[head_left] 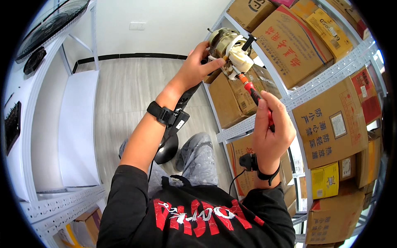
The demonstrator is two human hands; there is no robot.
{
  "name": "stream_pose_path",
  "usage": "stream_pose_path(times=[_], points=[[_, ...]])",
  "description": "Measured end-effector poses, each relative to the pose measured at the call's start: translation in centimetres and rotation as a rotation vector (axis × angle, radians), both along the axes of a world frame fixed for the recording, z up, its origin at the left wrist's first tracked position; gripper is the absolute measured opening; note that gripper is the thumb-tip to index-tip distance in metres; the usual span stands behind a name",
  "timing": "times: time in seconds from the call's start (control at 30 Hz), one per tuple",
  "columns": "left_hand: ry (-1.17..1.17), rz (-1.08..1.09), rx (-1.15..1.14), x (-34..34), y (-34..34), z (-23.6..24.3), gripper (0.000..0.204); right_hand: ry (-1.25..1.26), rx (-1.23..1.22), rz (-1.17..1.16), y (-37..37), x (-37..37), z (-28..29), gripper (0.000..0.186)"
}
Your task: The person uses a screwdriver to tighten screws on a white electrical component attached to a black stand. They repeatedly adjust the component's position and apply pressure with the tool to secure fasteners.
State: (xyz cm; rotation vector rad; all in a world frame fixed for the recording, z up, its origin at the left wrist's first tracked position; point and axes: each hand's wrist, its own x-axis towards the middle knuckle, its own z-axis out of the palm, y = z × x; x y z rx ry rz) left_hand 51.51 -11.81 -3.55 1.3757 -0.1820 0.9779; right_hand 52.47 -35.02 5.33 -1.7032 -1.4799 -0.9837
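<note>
Two hands work one fan motor (226, 45): the left hand (197, 66) grips it from below, the right hand (271, 124) is closed around a screwdriver (253, 94), tip at the motor's underside. Screw-turning seems underway; next needs steady alignment.

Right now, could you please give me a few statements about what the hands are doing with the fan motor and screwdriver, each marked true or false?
1. The left hand grips the cream and brass-coloured fan motor unit. True.
2. The right hand holds a blue-handled hammer. False: it holds a red-handled screwdriver.
3. The screwdriver's orange-collared tip meets the underside of the motor unit. True.
4. The metal shelves on the right carry glass jars. False: they carry brown cardboard boxes.
5. Both wrists are bare. False: each wears a black strap with a small device.
</note>
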Motion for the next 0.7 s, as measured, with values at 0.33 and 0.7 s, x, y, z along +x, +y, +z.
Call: stream_pose_path(times=[0.33, 0.7], points=[[-0.01, 0.149, 0.038, 0.8, -1.9, -0.2, 0.065, -0.012, -0.024, -0.062, -2.8, 0.9, -1.1, 0.029], [0.146, 0.553, 0.265, 2.1, -8.4, -0.9, 0.084, 0.988, 0.241, 0.127, -8.1, 4.8, -2.2, 0.016]])
